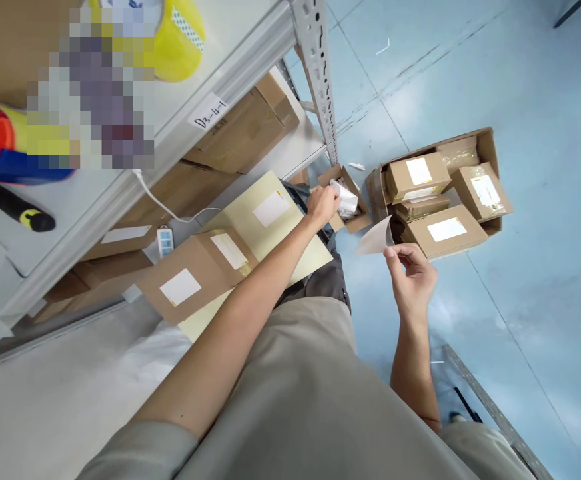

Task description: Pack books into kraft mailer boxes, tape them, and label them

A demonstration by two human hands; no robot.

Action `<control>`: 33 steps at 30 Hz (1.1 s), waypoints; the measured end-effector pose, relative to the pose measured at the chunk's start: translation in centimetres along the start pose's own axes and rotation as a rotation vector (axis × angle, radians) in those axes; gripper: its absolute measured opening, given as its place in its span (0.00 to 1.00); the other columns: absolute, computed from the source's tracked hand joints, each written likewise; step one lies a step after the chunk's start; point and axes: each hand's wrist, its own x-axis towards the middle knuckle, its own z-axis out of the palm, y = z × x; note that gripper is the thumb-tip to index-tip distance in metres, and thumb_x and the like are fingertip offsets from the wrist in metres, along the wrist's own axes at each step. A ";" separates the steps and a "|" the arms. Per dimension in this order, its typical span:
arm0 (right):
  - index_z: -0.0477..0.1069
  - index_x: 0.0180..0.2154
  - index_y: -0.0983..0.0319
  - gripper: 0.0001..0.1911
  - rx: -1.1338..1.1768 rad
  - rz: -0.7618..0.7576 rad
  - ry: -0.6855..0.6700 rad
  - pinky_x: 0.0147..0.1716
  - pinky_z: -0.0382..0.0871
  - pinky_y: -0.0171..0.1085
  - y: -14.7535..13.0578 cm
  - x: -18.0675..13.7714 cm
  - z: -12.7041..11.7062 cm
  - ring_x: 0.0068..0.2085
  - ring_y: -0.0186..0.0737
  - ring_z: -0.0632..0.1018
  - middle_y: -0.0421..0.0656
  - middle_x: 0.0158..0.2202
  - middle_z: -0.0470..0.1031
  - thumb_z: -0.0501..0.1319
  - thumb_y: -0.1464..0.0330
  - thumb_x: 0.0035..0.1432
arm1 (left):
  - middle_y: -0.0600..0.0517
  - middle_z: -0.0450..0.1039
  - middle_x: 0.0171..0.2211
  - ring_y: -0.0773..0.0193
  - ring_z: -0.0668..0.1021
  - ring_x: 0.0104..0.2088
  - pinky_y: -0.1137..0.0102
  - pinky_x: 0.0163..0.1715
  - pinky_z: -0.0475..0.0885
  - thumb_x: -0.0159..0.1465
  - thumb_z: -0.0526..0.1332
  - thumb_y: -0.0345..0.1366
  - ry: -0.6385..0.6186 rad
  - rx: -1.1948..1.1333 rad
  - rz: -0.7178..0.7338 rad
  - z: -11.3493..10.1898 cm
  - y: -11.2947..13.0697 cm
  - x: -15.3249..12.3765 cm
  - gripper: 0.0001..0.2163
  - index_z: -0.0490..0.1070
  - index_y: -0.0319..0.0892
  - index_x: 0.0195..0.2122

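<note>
Over the small open carton (pixel 360 223): left hand (pixel 323 203), fingers closed on curled white paper (pixel 347 199).
Near the large filled carton (pixel 378 190): right hand (pixel 413 273), thumb and fingers pinching a white sheet (pixel 375 239).
On the pale yellow board (pixel 303 250): brown cardboard (pixel 208 267) bearing white labels (pixel 180 287).

My bare left arm (pixel 220 333) extends forward, nearly straight; the bare left hand (pixel 323 204) is closed, fingers curled, back uppermost. My bare right forearm (pixel 413 363) points forward, the bare right hand (pixel 413 275) pinching between thumb and forefinger.
</note>
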 end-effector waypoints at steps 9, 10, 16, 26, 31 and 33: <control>0.80 0.37 0.57 0.11 0.000 0.033 0.005 0.41 0.76 0.41 0.0 -0.9 0.2 0.39 0.40 0.80 0.40 0.36 0.80 0.70 0.59 0.70 | 0.36 0.86 0.50 0.45 0.84 0.56 0.58 0.58 0.74 0.73 0.61 0.34 -0.071 0.139 0.014 -0.2 -0.9 0.9 0.12 0.85 0.40 0.49; 0.80 0.37 0.57 0.11 -0.003 0.032 0.003 0.41 0.76 0.41 0.0 -0.9 0.3 0.39 0.40 0.80 0.40 0.36 0.80 0.70 0.58 0.70 | 0.37 0.86 0.50 0.45 0.84 0.56 0.58 0.59 0.74 0.73 0.62 0.33 -0.055 0.105 0.014 -0.3 -1.1 0.7 0.11 0.85 0.41 0.48; 0.80 0.37 0.57 0.11 -0.040 0.000 -0.065 0.41 0.77 0.41 -0.3 -0.2 2.1 0.39 0.41 0.81 0.40 0.36 0.80 0.69 0.58 0.71 | 0.43 0.88 0.47 0.54 0.88 0.44 0.62 0.50 0.81 0.71 0.65 0.33 0.018 -0.457 -0.020 -1.1 -2.0 -5.1 0.08 0.84 0.42 0.45; 0.79 0.36 0.56 0.11 -0.101 -0.251 -0.484 0.41 0.77 0.42 -3.8 0.0 9.8 0.38 0.43 0.81 0.41 0.35 0.82 0.67 0.59 0.73 | 0.42 0.85 0.47 0.52 0.88 0.47 0.66 0.36 0.85 0.60 0.76 0.53 0.178 -1.293 -0.233 -7.6 -3.3 -21.4 0.20 0.75 0.41 0.35; 0.79 0.37 0.55 0.11 -0.104 -0.399 -0.782 0.43 0.78 0.43 -5.5 -1.8 15.0 0.39 0.44 0.83 0.43 0.37 0.83 0.66 0.59 0.74 | 0.48 0.80 0.44 0.52 0.85 0.51 0.64 0.38 0.87 0.58 0.78 0.54 0.337 -1.506 -0.293 -8.8 -5.8 -27.2 0.23 0.72 0.43 0.37; 0.80 0.37 0.55 0.12 -0.116 -0.429 -0.904 0.45 0.79 0.44 -5.9 -3.0 16.8 0.41 0.45 0.83 0.43 0.38 0.84 0.65 0.58 0.74 | 0.50 0.79 0.42 0.55 0.84 0.47 0.62 0.39 0.87 0.58 0.78 0.54 0.448 -1.539 -0.327 -8.7 -6.9 -29.0 0.23 0.71 0.44 0.37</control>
